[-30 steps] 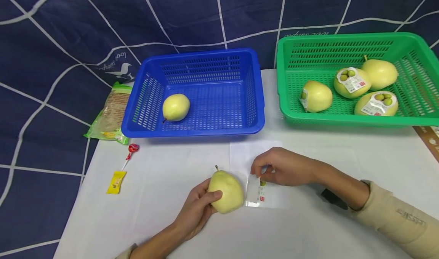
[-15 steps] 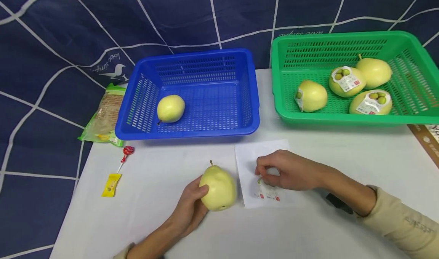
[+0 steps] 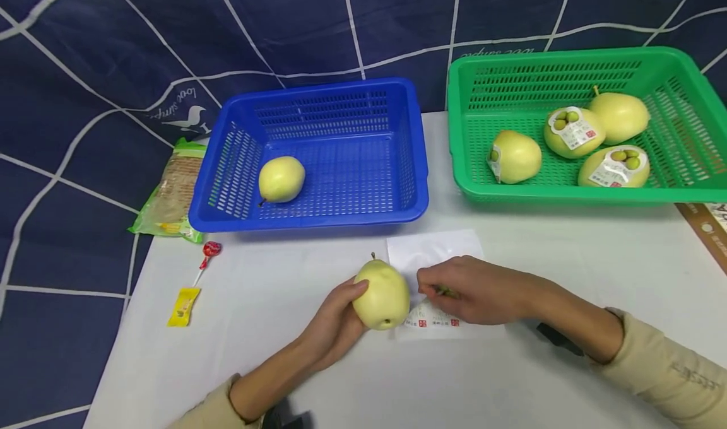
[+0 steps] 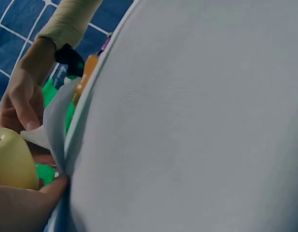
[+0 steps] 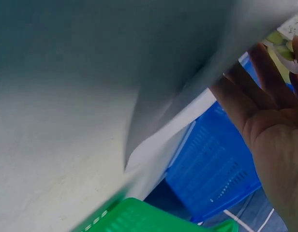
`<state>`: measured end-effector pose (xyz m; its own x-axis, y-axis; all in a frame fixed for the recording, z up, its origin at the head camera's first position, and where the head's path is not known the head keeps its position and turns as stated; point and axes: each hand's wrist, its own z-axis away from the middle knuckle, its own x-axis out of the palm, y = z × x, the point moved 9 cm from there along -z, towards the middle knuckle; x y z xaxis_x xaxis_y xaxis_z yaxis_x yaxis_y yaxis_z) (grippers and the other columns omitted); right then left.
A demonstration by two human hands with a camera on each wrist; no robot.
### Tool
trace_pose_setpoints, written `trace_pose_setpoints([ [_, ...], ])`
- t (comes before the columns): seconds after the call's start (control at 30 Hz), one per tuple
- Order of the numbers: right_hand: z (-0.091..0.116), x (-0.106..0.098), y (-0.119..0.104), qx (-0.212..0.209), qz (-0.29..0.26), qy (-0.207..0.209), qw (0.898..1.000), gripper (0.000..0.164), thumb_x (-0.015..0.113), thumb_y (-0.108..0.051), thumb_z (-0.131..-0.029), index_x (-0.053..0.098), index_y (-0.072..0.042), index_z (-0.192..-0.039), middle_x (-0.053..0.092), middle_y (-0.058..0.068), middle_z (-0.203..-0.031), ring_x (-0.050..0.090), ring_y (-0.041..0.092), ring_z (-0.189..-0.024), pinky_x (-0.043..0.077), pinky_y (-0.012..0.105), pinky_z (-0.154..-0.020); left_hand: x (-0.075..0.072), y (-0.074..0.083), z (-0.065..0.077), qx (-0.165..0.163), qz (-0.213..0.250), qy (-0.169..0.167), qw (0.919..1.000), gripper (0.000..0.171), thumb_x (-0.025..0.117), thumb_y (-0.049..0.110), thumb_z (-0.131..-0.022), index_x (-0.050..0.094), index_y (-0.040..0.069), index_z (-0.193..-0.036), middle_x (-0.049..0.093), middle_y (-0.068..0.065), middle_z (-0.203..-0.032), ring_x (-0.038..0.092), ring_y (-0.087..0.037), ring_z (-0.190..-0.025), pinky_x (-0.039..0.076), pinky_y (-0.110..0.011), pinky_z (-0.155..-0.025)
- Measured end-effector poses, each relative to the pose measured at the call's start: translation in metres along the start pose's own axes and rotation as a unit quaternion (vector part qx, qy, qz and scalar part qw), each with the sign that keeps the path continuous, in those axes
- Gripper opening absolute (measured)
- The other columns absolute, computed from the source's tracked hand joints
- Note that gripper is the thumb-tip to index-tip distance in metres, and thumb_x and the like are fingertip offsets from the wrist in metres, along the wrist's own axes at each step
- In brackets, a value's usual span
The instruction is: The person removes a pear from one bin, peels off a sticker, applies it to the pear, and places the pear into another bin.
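A pale yellow-green pear (image 3: 382,296) is held in my left hand (image 3: 335,328), thumb over its near side and stem pointing away. My right hand (image 3: 477,290) is just right of the pear, over a white sheet (image 3: 406,249) on the table. Its thumb and fingers pinch a sticker (image 5: 284,52) printed with green fruit, seen at the right edge of the right wrist view. Below those fingers, label print with small red seals (image 3: 454,322) shows in the head view. In the left wrist view, the pear (image 4: 11,159) sits close to the right hand's fingertips.
Behind the hands stands a blue basket (image 3: 309,222) with one pear (image 3: 281,180). At its right, a green basket (image 3: 573,193) contains several pears, most with labels. A snack bag (image 3: 173,189), a red lollipop (image 3: 211,250) and a yellow-wrapped candy (image 3: 184,306) lie left.
The right hand has pulled the sticker up off the sheet. My left hand has turned the pear and brought it right, nearer the right hand, its blossom end now towards me.
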<state>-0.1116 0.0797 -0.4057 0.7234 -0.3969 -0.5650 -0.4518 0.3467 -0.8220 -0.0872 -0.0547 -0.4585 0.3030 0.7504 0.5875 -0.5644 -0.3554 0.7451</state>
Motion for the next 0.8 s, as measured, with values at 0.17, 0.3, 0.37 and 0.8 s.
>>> trace_pose_setpoints([
  [0.17, 0.002, 0.002, -0.009, -0.019, -0.045, -0.015, 0.999, 0.021, 0.055, -0.009, -0.101, 0.048, -0.023, -0.086, 0.044, -0.017, -0.071, 0.048, 0.0, -0.063, 0.042, 0.019, -0.057, -0.001, 0.0, -0.004, -0.025, -0.045, 0.015, 0.9986, 0.056, 0.047, 0.027, -0.102, 0.033, -0.009, -0.142, 0.051, -0.012, -0.125, 0.053, -0.021, -0.114, 0.047, -0.035, -0.097],
  [0.3, 0.008, -0.001, -0.015, -0.048, -0.077, -0.005, 0.996, 0.017, 0.056, -0.011, -0.101, 0.049, -0.022, -0.09, 0.044, -0.016, -0.072, 0.045, -0.001, -0.064, 0.041, 0.019, -0.056, -0.002, 0.001, -0.004, -0.031, -0.059, 0.022, 0.9975, 0.054, 0.047, 0.026, -0.102, 0.034, -0.011, -0.139, 0.053, -0.013, -0.124, 0.054, -0.02, -0.113, 0.048, -0.034, -0.095],
  [0.37, 0.011, -0.005, -0.017, -0.066, -0.078, 0.014, 0.995, 0.016, 0.056, -0.009, -0.101, 0.05, -0.022, -0.093, 0.045, -0.014, -0.073, 0.043, -0.002, -0.064, 0.041, 0.018, -0.055, -0.001, 0.0, -0.005, -0.032, -0.063, 0.021, 0.9973, 0.054, 0.047, 0.026, -0.102, 0.035, -0.011, -0.139, 0.054, -0.013, -0.124, 0.055, -0.02, -0.113, 0.048, -0.034, -0.096],
  [0.8, 0.02, -0.008, -0.013, -0.08, -0.104, 0.062, 0.989, 0.015, 0.049, -0.004, -0.103, 0.049, -0.018, -0.105, 0.048, -0.005, -0.079, 0.049, 0.006, -0.073, 0.045, 0.025, -0.063, -0.003, 0.0, -0.008, -0.05, -0.071, 0.032, 0.9957, 0.055, 0.048, 0.027, -0.102, 0.035, -0.013, -0.138, 0.054, -0.013, -0.122, 0.056, -0.018, -0.111, 0.048, -0.033, -0.097],
])
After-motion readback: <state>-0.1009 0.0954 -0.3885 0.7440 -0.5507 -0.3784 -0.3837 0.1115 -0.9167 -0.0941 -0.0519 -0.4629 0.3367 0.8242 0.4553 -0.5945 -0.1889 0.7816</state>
